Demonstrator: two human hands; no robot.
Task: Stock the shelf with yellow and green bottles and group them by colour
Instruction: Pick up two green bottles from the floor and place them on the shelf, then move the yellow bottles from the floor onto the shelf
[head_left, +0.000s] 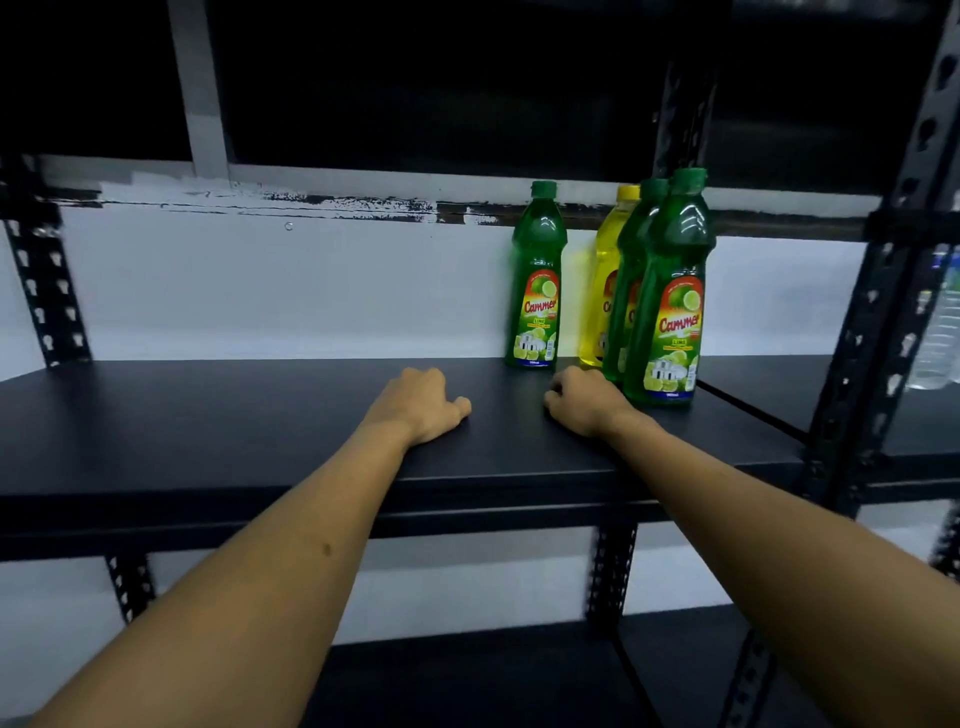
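On the black shelf board (208, 415) stand three green bottles and one yellow one, all upright at the right. One green bottle (537, 280) stands alone at the back. A yellow bottle (605, 291) is at the back, partly hidden by a second green bottle (631, 291). The nearest green bottle (672, 296) stands in front of both. My left hand (423, 405) rests on the board with fingers curled, holding nothing. My right hand (584, 400) lies curled too, just left of the nearest green bottle's base, with nothing in it.
Black perforated posts stand at the left (44, 291) and right (883, 291) of the shelf. A white wall runs behind. A clear water bottle (940, 332) stands on the neighbouring shelf at far right. A lower shelf board (467, 675) lies below.
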